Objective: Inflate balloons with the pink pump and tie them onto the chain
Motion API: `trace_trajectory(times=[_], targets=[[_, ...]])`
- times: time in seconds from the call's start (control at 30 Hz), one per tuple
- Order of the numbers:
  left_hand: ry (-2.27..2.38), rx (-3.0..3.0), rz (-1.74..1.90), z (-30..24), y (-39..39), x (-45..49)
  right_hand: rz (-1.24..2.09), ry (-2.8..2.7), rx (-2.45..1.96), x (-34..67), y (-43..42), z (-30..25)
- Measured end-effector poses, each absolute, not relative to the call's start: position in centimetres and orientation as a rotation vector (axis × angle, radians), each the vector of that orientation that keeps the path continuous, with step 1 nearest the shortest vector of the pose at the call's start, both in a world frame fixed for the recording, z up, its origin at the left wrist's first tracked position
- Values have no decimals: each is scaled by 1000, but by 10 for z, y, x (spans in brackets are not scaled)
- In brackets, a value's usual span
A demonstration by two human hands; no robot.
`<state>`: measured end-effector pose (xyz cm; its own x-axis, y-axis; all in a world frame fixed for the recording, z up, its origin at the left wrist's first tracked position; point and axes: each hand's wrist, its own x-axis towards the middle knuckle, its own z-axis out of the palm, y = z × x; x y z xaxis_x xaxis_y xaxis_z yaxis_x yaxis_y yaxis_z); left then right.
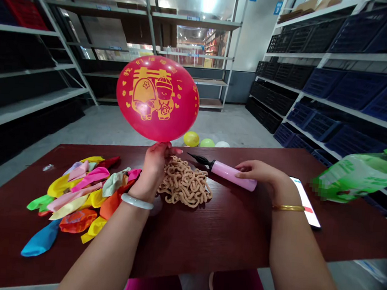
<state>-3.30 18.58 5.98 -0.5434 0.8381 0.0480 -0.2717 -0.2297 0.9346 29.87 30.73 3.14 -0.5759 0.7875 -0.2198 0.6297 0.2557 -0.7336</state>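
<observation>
My left hand (158,160) is closed around the neck of an inflated red balloon (158,98), which stands upright above it with yellow printed figures. The neck itself is hidden by the fingers. To the right, the fingers of my right hand (257,171) grip the pink barrel of a hand balloon pump (231,175), whose black nozzle points left. A tangled heap of beige cord-like strands (186,183) lies between both hands. Left of my left wrist, several limp balloons (83,189) in mixed colours are spread in a pile.
A phone (306,203) with a lit screen lies right of my right wrist on the dark brown table (212,238). Beyond it is a green-capped bottle (362,172). Inflated balloons (191,139) show past the far edge. Shelves with crates (342,91) line the sides.
</observation>
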Motion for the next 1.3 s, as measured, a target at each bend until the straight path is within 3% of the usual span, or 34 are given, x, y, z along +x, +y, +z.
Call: trace_trajectory(times=[0.23,0.33,0.43,0.63,0.77,1.17,1.3], targets=[[1261,750,1752,56,184,-23,879,-2364,-1215,273,291,40],[1297,773,1715,56,183,-20,502,-2352,-843,239,277,45],[1319,774,1697,56,182,-18,337,-2453,-461,197,259,41],[1336,753,1742,60,183,-18,107,-2649,-456,161,242,28],[1226,727,1753,67,180,-18,247,-2583,-471,166,244,40],[1080,587,1672,73,176,-20,1323,-1948,-558,165,236,71],[1120,663,1589,69,177,-21,1377,-1904,-455,160,237,88]])
